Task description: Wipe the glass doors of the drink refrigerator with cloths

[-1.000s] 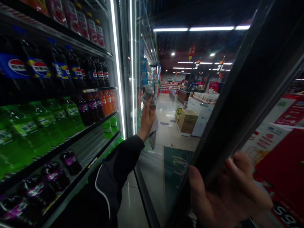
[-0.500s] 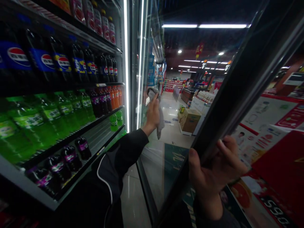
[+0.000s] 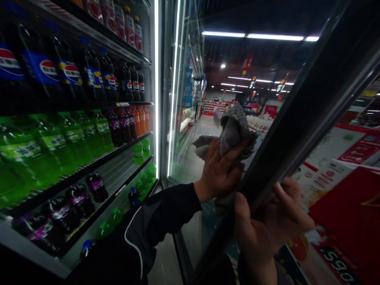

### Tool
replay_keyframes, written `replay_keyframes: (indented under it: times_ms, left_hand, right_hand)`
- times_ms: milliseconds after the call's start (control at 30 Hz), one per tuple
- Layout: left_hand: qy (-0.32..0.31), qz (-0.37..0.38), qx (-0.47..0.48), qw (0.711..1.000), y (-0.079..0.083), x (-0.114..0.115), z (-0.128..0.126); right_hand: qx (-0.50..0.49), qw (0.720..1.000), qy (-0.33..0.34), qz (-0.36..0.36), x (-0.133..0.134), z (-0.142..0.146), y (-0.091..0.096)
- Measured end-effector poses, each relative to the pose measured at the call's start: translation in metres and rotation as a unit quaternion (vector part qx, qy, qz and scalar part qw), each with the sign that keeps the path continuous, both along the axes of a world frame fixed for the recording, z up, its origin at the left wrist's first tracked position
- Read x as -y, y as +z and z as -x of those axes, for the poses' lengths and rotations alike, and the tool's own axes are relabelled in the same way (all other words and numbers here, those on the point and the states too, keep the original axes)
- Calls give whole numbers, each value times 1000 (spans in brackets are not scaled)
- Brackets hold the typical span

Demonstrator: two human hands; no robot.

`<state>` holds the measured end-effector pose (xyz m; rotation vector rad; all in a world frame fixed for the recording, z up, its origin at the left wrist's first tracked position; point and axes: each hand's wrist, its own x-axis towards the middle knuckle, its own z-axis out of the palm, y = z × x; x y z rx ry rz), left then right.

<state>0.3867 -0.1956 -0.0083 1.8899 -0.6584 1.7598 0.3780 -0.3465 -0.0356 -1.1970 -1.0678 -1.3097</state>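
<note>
My left hand (image 3: pixel 221 170), in a black sleeve, holds a bunched grey cloth (image 3: pixel 233 132) against the glass pane (image 3: pixel 190 209) of an open drinks-fridge door. The cloth's lower end hangs below my palm. Just to the right, my right hand (image 3: pixel 267 221) wraps around the black door frame (image 3: pixel 299 126). That hand's fingers curl over the frame's edge, and the two hands are close together, with the frame between them.
Inside the fridge, shelves hold Pepsi bottles (image 3: pixel 92 75), green soda bottles (image 3: pixel 56 146) and dark purple-labelled bottles (image 3: pixel 96 186). Behind the door, a tiled store aisle (image 3: pixel 204 126) runs back, and a red promotional display (image 3: pixel 347 202) stands at right.
My left hand has moved right and down, from near the fridge's side toward the door frame, and the cloth is now bunched more widely. My right hand still grips the frame.
</note>
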Motion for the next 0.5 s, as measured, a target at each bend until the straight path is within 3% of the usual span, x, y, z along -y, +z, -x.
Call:
replay_keyframes:
  times_ms: [100, 200, 400, 500]
  left_hand:
    - [19, -11, 4, 1000, -9, -22, -21]
    - [45, 29, -4, 999, -23, -55, -43]
    - [46, 180, -98, 978, -43, -144, -93]
    - [28, 252, -127, 959, -44, -175, -108]
  right_hand:
    - [-4, 1000, 0, 2, 2, 2, 1]
    - [-11, 1000, -7, 4, 3, -2, 2]
    - [61, 997, -25, -29, 7, -27, 3]
    - [63, 998, -24, -20, 12, -34, 2]
